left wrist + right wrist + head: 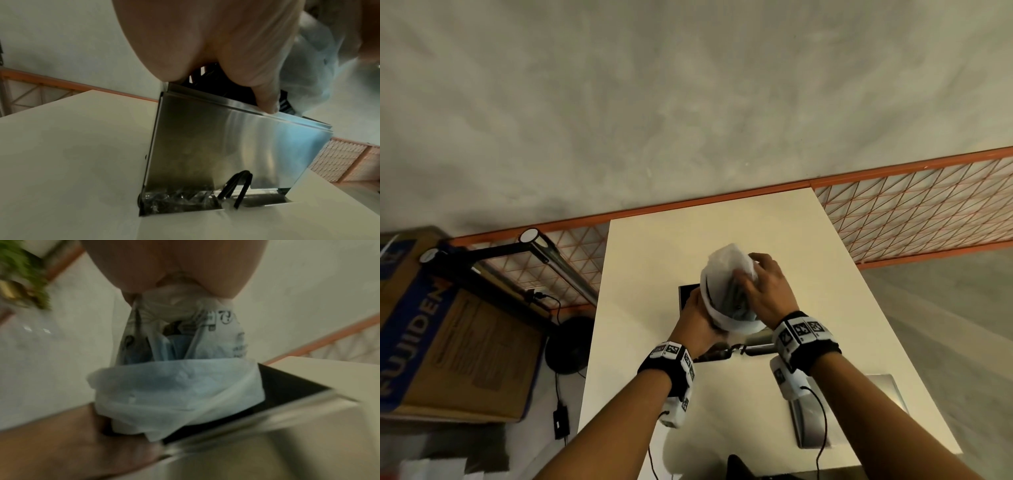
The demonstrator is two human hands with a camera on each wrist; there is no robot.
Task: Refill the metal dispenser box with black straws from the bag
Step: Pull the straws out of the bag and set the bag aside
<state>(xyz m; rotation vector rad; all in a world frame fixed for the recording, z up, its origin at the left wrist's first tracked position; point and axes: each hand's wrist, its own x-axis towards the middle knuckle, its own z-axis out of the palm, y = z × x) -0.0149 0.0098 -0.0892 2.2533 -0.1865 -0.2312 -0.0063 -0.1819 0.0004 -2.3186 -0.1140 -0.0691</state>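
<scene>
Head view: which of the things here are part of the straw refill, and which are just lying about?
In the job:
- white plastic bag of black straws, gripped by the right hand
- metal dispenser box, left hand at its rim

Lying about:
- metal lid on the white table
- cardboard box
- black adapter on the floor

I see a brushed, glossy metal dispenser box [236,146], a thin crinkled translucent plastic bag [176,386], shiny black straws [238,188], a smooth matt table [722,233], a rough cardboard box [465,356].
</scene>
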